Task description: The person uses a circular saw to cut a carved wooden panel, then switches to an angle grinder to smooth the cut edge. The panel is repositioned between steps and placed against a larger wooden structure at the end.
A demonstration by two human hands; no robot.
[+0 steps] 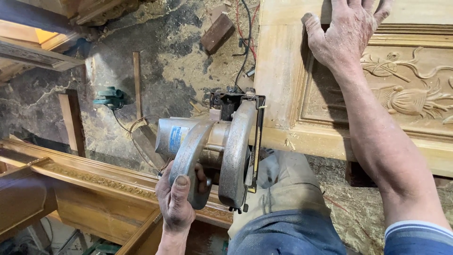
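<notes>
Left hand [177, 200] grips circular saw [212, 151]; right hand [347, 30] flat on carved panel [406, 89], fingertips cut off.

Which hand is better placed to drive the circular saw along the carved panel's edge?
Left. The left hand already wraps the handle of the circular saw, which sits at the edge of the carved wooden panel. The right hand lies flat on the panel, away from the saw, likely steadying it.

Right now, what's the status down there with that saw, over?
Left hand gripping circular saw handle. Right hand flat on carved wooden panel. Saw at panel's edge; cord trails across the sawdust behind.
</notes>
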